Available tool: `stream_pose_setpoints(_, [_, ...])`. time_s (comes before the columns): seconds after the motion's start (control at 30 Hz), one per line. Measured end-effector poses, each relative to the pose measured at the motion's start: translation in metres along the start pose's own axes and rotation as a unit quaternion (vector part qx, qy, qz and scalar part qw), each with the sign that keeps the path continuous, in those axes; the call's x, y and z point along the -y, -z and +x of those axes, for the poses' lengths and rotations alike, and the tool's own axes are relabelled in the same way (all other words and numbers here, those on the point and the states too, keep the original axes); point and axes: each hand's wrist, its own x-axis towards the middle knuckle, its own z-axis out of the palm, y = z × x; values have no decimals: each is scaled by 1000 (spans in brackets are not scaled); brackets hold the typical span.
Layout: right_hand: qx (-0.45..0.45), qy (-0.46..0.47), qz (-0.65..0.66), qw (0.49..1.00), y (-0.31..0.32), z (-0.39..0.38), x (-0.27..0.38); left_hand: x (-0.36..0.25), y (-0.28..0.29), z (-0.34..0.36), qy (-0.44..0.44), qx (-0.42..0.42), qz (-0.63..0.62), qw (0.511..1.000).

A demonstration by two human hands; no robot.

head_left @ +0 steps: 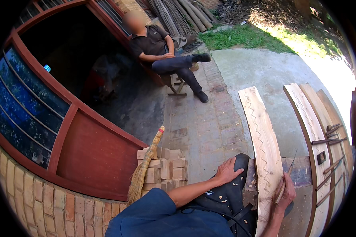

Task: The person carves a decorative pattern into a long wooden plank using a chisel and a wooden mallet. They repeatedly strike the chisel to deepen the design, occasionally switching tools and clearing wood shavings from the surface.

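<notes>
A long pale wooden board (267, 146) with a carved-looking zigzag line slants up and away from me, crossing a worn wooden support (296, 170). At the board's right edge, my right hand (287, 193) is closed round a slim, pointed, wooden-handled tool (292, 164). Its tip points up and away; its exact kind is unclear. My left hand (226, 172) lies on my dark-trousered knee, fingers stretched out and holding nothing. Wood chips are scattered over my trousers.
Right of me, more boards (302, 108), one with a zigzag, carry several hand tools (328, 170). A straw hand broom (146, 168) leans on stacked wooden blocks (174, 164) at left. Ahead, a person (162, 51) sits on a low stool beside a red-framed doorway (118, 130).
</notes>
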Motion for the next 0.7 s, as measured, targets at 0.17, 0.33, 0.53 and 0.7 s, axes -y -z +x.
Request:
stream_pose_setpoints(0.17, [3, -3, -3, 1000, 0, -1, 0, 1, -1, 0, 3, 5, 0, 1000])
stream_pose_setpoints(0.33, [0, -7, -5, 1000, -2, -2, -5, 1, 0, 0, 1, 11, -2, 1000])
stream_pose_setpoints(0.53, [-6, 6, 0, 1000, -2, -1, -2, -1, 2, -1, 7, 8, -5, 1000])
stream_pose_setpoints(0.7, [-4, 2, 0, 1000, -1, 0, -1, -3, 4, 0, 4, 11, -11, 1000])
